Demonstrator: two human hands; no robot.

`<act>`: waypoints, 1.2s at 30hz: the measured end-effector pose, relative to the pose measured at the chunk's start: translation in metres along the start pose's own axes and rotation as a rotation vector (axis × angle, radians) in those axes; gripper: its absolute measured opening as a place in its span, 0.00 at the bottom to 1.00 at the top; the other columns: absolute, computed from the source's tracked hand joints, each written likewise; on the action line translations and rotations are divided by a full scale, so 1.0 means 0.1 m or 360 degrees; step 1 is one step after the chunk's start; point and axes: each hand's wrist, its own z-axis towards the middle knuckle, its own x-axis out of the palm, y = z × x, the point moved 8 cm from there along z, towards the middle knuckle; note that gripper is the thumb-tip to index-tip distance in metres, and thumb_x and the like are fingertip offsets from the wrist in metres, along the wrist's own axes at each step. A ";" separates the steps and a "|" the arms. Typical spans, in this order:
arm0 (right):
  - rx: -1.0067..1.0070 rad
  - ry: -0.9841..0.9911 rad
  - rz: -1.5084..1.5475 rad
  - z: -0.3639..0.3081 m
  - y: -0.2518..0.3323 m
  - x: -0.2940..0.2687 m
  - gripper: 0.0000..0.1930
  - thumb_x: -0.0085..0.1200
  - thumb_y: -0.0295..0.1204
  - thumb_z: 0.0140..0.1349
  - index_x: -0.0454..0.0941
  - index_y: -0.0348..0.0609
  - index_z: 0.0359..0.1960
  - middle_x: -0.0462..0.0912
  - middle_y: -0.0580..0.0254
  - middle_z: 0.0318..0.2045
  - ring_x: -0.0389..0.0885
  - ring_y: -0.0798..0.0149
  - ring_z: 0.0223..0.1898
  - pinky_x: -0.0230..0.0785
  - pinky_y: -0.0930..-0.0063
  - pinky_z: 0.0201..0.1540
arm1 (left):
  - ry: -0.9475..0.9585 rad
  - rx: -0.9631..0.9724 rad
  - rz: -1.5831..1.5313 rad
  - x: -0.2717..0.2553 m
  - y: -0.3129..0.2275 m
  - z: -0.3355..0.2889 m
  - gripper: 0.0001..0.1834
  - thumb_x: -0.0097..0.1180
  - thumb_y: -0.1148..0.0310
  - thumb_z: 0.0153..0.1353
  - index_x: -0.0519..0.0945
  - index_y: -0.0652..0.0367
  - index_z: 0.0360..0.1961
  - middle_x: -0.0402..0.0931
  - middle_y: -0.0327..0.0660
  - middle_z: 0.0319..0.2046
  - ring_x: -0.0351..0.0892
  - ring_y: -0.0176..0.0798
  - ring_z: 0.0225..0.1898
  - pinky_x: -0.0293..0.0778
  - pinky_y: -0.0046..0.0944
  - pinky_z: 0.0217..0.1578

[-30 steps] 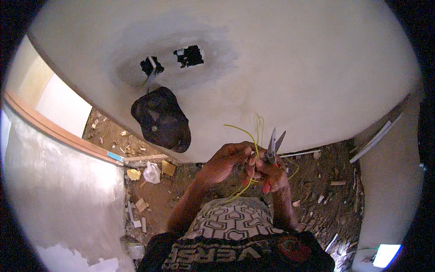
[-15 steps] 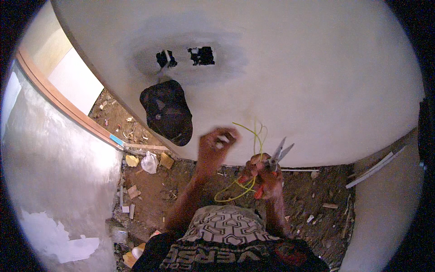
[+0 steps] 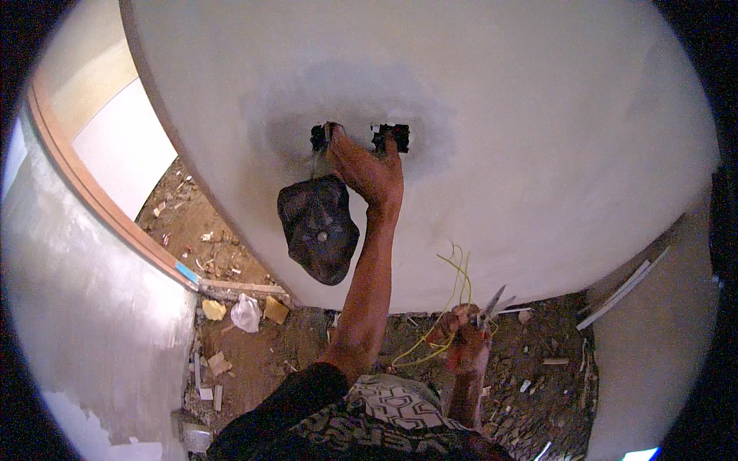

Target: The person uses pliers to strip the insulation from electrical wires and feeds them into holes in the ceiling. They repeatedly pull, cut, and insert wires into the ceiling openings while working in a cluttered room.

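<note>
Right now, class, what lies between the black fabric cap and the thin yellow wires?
In the head view, the left forearm crosses between the cap and wires; bare pale wall fills the rest.

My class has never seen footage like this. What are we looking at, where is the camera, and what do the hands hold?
There is no machine here: these are a person's bare hands, filmed by a wide fisheye camera worn on the head, so straight edges bend. The left hand is up at two dark openings in the wall; whether it grips anything there is unclear. The right hand holds scissors, blades apart, and yellow wire. A dark cap hangs against the wall below the left opening. On the earth floor lie scraps, including a crumpled white piece.
</note>
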 end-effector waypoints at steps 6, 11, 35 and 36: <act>0.0061 -0.0314 0.0095 -0.28 -0.29 -0.42 0.16 0.51 0.40 0.65 0.73 0.42 0.46 0.75 0.65 0.30 0.75 0.52 0.29 0.73 0.43 0.32 | 0.0051 -0.0172 -0.0211 0.06 0.28 0.04 0.38 0.70 0.55 0.49 0.71 0.71 0.54 0.71 0.60 0.56 0.66 0.62 0.59 0.52 0.62 0.62; 0.0117 -0.0285 0.0258 -0.18 -0.20 -0.11 0.12 0.53 0.35 0.66 0.74 0.43 0.46 0.75 0.64 0.27 0.75 0.55 0.27 0.74 0.46 0.31 | -0.0190 0.0018 -0.0223 0.07 0.36 0.01 0.39 0.71 0.53 0.47 0.72 0.67 0.55 0.73 0.57 0.55 0.70 0.59 0.57 0.56 0.58 0.56; 0.0442 0.0149 0.0038 0.66 0.30 0.00 0.07 0.52 0.22 0.64 0.75 0.40 0.43 0.77 0.58 0.31 0.75 0.62 0.30 0.75 0.60 0.29 | -0.0311 0.0213 -0.0069 -0.06 0.06 0.05 0.41 0.76 0.64 0.45 0.69 0.72 0.58 0.71 0.61 0.56 0.72 0.63 0.56 0.65 0.54 0.59; 0.0429 0.0180 0.0000 0.69 0.31 0.07 0.06 0.52 0.22 0.64 0.75 0.40 0.43 0.76 0.58 0.30 0.75 0.62 0.30 0.74 0.60 0.29 | -0.0233 0.0117 -0.0130 -0.04 0.10 0.06 0.43 0.76 0.63 0.46 0.68 0.72 0.59 0.70 0.61 0.57 0.70 0.63 0.58 0.64 0.54 0.59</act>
